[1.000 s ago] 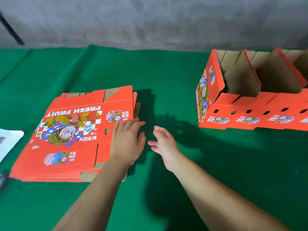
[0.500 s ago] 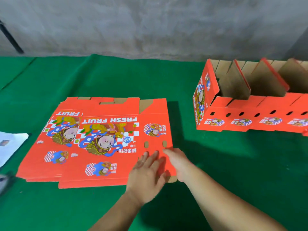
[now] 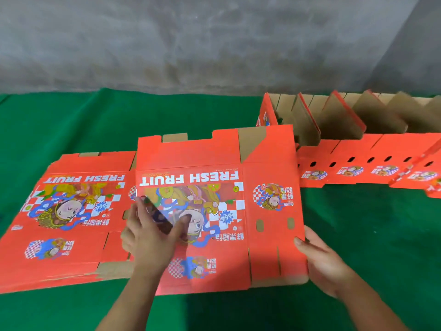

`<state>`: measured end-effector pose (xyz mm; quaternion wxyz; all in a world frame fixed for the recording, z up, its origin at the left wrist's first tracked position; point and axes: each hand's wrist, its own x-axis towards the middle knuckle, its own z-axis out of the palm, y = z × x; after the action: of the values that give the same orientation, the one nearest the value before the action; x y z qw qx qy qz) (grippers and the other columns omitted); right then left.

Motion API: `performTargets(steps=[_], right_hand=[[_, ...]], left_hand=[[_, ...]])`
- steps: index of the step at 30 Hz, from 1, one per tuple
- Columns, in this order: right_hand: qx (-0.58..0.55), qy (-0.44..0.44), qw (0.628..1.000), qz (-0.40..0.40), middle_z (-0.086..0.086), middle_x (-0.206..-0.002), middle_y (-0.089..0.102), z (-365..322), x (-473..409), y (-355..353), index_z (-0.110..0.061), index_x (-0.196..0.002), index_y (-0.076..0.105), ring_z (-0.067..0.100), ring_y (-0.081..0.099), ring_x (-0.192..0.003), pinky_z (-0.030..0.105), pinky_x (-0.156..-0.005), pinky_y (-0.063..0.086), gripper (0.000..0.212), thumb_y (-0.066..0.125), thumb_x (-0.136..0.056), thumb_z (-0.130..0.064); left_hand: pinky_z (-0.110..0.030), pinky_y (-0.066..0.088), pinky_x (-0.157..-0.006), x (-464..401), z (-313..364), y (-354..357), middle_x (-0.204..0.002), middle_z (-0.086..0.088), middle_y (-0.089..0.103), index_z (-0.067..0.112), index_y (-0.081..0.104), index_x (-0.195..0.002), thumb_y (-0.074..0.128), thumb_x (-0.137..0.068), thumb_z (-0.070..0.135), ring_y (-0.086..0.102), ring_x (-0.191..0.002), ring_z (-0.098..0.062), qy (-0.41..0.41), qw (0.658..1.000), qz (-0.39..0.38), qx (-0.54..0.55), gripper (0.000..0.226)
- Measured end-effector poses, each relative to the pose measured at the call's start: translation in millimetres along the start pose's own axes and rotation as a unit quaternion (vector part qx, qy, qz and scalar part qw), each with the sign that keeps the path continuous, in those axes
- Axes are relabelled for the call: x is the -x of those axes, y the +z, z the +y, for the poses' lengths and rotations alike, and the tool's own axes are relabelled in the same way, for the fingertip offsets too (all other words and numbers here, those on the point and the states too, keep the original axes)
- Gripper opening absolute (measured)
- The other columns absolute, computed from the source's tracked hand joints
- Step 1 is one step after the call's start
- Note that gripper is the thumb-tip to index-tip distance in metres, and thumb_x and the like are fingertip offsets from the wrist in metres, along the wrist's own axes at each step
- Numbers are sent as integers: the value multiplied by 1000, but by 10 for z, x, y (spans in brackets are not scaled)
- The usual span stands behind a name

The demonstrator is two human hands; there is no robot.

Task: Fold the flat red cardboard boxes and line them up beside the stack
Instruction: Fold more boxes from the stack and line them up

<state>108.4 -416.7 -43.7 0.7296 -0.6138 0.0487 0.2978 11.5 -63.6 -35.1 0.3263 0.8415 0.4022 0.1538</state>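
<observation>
On the green counter, a row of folded boxes stands done, while the left hand presses flat and the right hand pinches one flat box beside the stack, not yet folded.

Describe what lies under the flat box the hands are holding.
Under the flat box: its left part overlaps the stack; the rest covers green cloth. Anything else beneath is hidden.

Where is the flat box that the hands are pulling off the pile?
In the head view the flat box sits mid-table, half off the stack toward the folded boxes, the left hand on top and the right hand gripping its right edge.
</observation>
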Motion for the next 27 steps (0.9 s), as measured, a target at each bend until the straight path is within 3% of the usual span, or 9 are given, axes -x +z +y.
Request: performTargets(steps=[3, 5, 8, 11, 15, 19, 23, 25, 27], right_hand=[[-9, -12, 1000, -9, 19, -142, 61, -23, 62, -197, -11, -146, 50, 40, 58, -132, 61, -113, 39, 45, 45, -102, -4], [-16, -19, 1000, -8, 21, -144, 59, -48, 86, -313, -10, -147, 50, 42, 56, -133, 63, -114, 37, 46, 44, -102, -4], [-25, -27, 999, 4, 20, -140, 62, -175, 95, -376, -12, -145, 54, 37, 61, -128, 55, -103, 51, 46, 48, -99, -8], [4, -44, 996, 75, 6, -132, 70, -358, 52, -246, -34, -129, 66, 23, 69, -119, 54, -98, 51, 32, 49, -103, -41], [-29, -55, 997, 35, -1, -144, 62, -500, 26, -58, -42, -143, 55, 22, 61, -131, 50, -107, 50, 66, 32, -95, -80], [-60, 1, 998, 37, 11, -111, 73, -533, 49, 229, -21, -110, 77, 31, 74, -97, 40, -76, 62, 53, 47, -94, -61], [61, -23, 990, 127, -1, -88, 80, -523, 110, 241, -29, -92, 79, 20, 77, -80, 36, -71, 58, 46, 46, -100, -60], [95, -45, 989, 105, -4, -104, 79, -549, 159, 207, -36, -102, 77, 20, 77, -96, 41, -85, 55, 43, 45, -99, -64], [68, -51, 994, 67, 2, -117, 77, -581, 195, 196, -33, -107, 76, 24, 74, -107, 42, -85, 57, 42, 47, -100, -61]], left_hand=[[-66, 41, -106, -204, 89, -209, -133, -23, 58, 14, 35, -158, 67, -66, 90, 54, -124, -48, -15, 994, -2, 110, 123], [-54, 60, -70, -253, 101, -419, -94, -18, 73, 16, 69, -118, 68, -61, 94, 73, -83, -35, -9, 947, -83, 310, 96], [-14, 35, -38, -203, 129, -589, -50, 12, 48, 22, 72, -92, 77, -48, 94, 42, -37, -5, -23, 884, -186, 427, 84], [-17, 47, -44, -44, 200, -498, -60, 6, 66, 19, 77, -97, 83, -44, 90, 61, -45, -9, -6, 845, -236, 481, 88], [-31, 62, -61, 132, 303, -305, -94, -5, 81, 30, 80, -105, 86, -66, 75, 79, -76, -19, 30, 778, -269, 566, 59], [-35, 62, -75, 326, 442, -30, -115, -4, 75, 33, 61, -132, 78, -84, 66, 75, -97, -19, 99, 804, -245, 532, 60], [-44, 61, -56, 282, 329, 50, -95, 7, 65, 37, 54, -129, 69, -91, 62, 71, -73, -30, 140, 850, -169, 480, 48], [-54, 57, -83, 185, 242, 111, -109, 15, 55, 41, 56, -122, 68, -84, 49, 59, -110, -34, 184, 914, -107, 345, 40], [-30, 39, -106, 171, 181, 152, -123, 20, 53, 35, 55, -131, 74, -77, 63, 37, -128, -10, 236, 939, -82, 235, 64]])
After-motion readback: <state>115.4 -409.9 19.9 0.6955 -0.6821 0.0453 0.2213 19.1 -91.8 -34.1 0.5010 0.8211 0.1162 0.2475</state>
